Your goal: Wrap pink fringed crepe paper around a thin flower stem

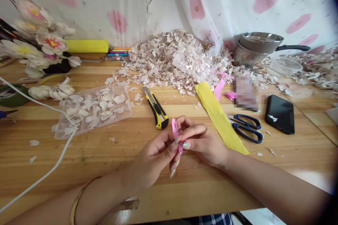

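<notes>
Both my hands meet over the middle of the wooden table (pixel 111 154). My left hand (pixel 155 156) and my right hand (pixel 202 140) pinch the same small strip of pink crepe paper (pixel 174 128), fingers closed on it from either side. A yellow and black utility knife (pixel 156 108) lies just beyond my left hand. A long strip of yellow crepe paper (pixel 219 117) lies to the right of my right hand, with black-handled scissors (pixel 246 126) beside it.
A clear tray of white petals (pixel 92 110) sits to the left. A big heap of pale paper scraps (pixel 171 59) fills the back. Artificial flowers (pixel 39 38), a white cable (pixel 52 112), a black phone (pixel 280 114), a metal pot (pixel 257 47) and pink scraps (pixel 220 89) lie around.
</notes>
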`<action>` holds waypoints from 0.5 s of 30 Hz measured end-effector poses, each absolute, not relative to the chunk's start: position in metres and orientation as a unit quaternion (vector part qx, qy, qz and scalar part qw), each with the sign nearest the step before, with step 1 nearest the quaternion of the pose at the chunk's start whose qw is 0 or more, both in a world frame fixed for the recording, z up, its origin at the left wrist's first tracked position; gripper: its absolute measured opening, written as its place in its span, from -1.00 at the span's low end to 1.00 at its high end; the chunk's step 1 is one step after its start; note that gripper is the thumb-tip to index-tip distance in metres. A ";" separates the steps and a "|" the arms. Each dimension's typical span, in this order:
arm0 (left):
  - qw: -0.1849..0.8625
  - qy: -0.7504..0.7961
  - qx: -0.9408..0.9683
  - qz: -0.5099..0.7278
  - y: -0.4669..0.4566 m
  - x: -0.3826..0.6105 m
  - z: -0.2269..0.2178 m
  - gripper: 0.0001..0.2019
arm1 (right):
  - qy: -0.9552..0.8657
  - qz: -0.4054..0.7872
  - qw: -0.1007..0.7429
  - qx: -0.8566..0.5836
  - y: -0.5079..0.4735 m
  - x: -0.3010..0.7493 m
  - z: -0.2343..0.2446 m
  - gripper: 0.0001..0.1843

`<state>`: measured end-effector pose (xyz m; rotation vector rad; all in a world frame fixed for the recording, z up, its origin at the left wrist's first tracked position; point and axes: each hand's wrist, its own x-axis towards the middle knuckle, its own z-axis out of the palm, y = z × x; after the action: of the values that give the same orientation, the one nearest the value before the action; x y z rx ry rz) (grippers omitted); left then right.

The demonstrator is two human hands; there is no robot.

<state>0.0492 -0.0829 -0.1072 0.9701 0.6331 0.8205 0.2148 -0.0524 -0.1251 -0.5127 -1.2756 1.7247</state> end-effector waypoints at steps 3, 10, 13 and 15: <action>0.751 0.287 0.454 0.384 -0.083 0.049 -0.112 -0.76 | -0.497 0.709 0.453 -0.212 -0.052 0.214 -0.126 -0.89; 0.742 0.292 0.469 0.381 -0.081 0.048 -0.112 -0.76 | -0.471 0.726 0.451 -0.218 -0.052 0.212 -0.125 -0.90; 0.734 0.294 0.476 0.384 -0.081 0.049 -0.113 -0.77 | -0.469 0.731 0.444 -0.220 -0.052 0.212 -0.125 -0.90; 0.730 0.299 0.479 0.385 -0.081 0.049 -0.115 -0.77 | -0.469 0.733 0.442 -0.219 -0.052 0.212 -0.125 -0.89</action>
<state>0.0490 -0.0814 -0.1146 1.0551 0.6582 0.8470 0.2120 -0.0515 -0.1246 -0.5439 -1.1634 1.8178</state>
